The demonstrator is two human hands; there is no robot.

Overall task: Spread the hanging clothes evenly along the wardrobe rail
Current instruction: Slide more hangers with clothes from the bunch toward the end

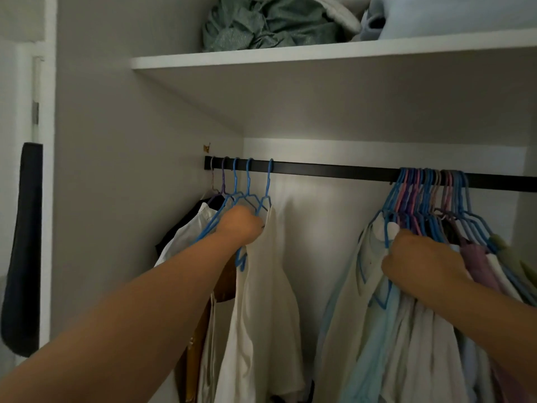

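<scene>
Across the wardrobe, the rail [334, 170] runs level, clothes [406, 330] hanging straight down.

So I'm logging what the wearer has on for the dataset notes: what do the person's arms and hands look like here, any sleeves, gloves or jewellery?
Both forearms are bare, with no sleeve in frame. The left hand and right hand have no gloves, and no watch, bracelet or ring shows. The fingers are mostly hidden among the clothes.

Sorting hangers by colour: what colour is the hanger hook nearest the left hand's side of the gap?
Blue. The hook sits on the black rail, clearest in the head view.
</scene>
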